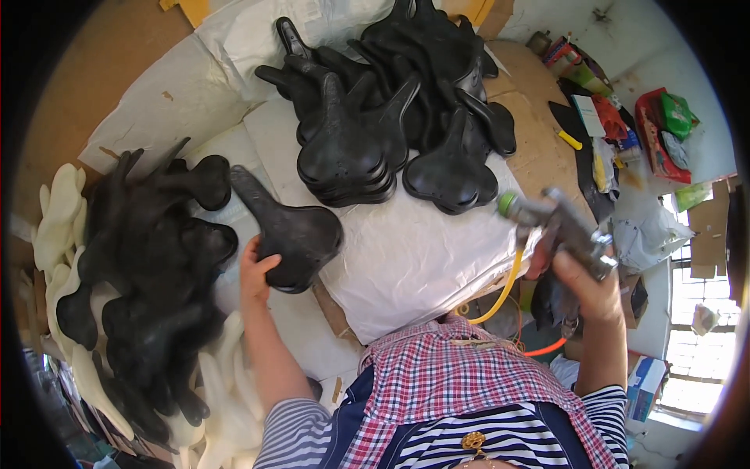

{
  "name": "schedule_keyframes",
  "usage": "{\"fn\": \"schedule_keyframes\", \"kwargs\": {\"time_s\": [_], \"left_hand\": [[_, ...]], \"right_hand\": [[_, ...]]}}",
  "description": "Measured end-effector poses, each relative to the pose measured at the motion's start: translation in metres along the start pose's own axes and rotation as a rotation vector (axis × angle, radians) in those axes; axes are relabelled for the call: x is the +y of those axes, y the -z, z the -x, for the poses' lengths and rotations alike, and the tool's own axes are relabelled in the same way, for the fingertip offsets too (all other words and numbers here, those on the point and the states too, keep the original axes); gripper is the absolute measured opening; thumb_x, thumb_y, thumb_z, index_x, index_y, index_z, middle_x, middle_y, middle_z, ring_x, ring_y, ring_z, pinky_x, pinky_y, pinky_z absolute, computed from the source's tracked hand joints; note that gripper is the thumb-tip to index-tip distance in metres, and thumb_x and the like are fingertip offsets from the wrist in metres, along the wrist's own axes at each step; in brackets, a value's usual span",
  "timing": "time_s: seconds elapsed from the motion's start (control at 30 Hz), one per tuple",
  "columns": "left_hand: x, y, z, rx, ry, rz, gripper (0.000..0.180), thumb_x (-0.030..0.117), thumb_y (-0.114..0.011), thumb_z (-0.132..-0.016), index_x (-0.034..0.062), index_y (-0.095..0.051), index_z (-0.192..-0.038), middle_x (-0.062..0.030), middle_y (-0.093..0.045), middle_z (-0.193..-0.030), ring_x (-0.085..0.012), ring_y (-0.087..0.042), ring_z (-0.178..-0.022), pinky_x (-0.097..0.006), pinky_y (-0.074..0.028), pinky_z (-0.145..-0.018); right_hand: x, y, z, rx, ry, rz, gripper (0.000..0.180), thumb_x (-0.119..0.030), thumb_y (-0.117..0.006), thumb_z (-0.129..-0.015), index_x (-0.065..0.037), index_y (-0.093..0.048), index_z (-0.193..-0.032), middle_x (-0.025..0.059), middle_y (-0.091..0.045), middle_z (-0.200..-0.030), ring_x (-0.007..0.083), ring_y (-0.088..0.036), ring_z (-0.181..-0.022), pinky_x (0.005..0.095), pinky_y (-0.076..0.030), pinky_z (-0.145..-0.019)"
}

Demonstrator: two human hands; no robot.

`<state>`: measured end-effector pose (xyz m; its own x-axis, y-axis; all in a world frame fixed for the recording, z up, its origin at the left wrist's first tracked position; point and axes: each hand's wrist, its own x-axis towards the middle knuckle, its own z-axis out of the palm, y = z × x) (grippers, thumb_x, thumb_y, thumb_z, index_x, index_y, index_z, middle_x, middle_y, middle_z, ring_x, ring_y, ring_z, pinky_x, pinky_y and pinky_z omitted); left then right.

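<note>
My left hand grips a black bicycle saddle cover by its wide end, thumb on top, with the narrow nose pointing up and left. In my right hand is a spray gun, its green-tipped end turned toward the left. A yellow hose hangs below the gun, and an orange hose shows beside my right forearm. To the left of my left hand lies a heap of black saddle covers. Stacked black saddle covers rest on the table's far side.
White paper covers the table in front of me. Cream-coloured saddle pieces lie beneath and around the left heap. Along the right wall are a yellow-handled tool, a red bag and other clutter. A barred window is at far right.
</note>
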<state>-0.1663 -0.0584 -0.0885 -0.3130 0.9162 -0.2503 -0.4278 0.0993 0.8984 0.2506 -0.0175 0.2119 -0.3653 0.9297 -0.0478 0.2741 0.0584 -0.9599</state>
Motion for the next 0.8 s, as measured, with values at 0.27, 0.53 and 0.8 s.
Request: {"fn": "schedule_keyframes", "kwargs": {"time_s": [0.27, 0.53, 0.8], "left_hand": [[0.05, -0.075, -0.13, -0.219, -0.067, 0.025, 0.059, 0.006, -0.066, -0.07, -0.0066, -0.046, -0.125, -0.0143, -0.056, -0.119, -0.0241, -0.053, -0.109, -0.033, -0.037, -0.098], [0.034, -0.149, -0.12, -0.224, 0.141, -0.133, 0.057, 0.006, -0.071, -0.061, -0.0028, -0.053, -0.114, -0.0119, -0.06, -0.101, -0.0233, -0.058, -0.093, -0.033, -0.045, -0.086], [0.105, -0.026, -0.04, 0.354, -0.312, 0.702, 0.046, 0.009, -0.061, -0.077, 0.0002, -0.05, -0.121, -0.0128, -0.054, -0.122, -0.0297, -0.051, -0.113, -0.048, -0.041, -0.097]], "right_hand": [[0.011, 0.006, 0.009, -0.024, -0.104, -0.154, 0.062, -0.026, -0.065, -0.082, 0.003, -0.04, -0.131, 0.0115, -0.059, -0.097, 0.0168, -0.058, -0.086, 0.0311, -0.047, -0.077], [0.021, 0.003, 0.021, -0.074, -0.068, -0.116, 0.064, -0.024, -0.066, -0.083, 0.003, -0.037, -0.134, 0.0102, -0.06, -0.099, 0.0172, -0.056, -0.091, 0.0325, -0.044, -0.084], [0.02, -0.006, 0.007, -0.061, -0.141, -0.104, 0.047, -0.012, -0.062, -0.085, 0.004, -0.045, -0.126, 0.0068, -0.06, -0.091, 0.012, -0.057, -0.079, 0.0275, -0.048, -0.073]]}}
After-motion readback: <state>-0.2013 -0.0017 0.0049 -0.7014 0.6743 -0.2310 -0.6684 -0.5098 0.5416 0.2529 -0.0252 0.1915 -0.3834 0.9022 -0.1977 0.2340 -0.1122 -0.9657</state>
